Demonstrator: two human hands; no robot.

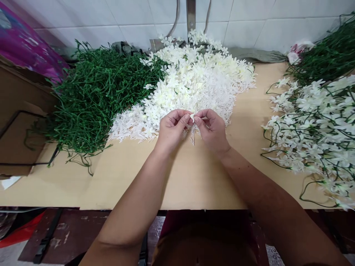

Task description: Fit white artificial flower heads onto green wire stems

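Observation:
My left hand (175, 123) and my right hand (210, 125) meet over the front edge of a heap of loose white artificial flowers (191, 81). Thumb and forefinger of each are closed in a pinch on one small white artificial flower (192, 117), held between them. Most of that flower is covered by the fingertips. Thin white stamen-like pieces (217, 98) are spread through the heap's right side and front. To the left of my hands lies a tangled pile of green plastic stems (102, 88).
White flowers on green stems (313, 129) lie at the right, with more green stems (330, 51) behind them. A cardboard box (19, 107) stands at the left end of the cardboard-covered table (133, 177). A tiled wall (249, 29) closes the back.

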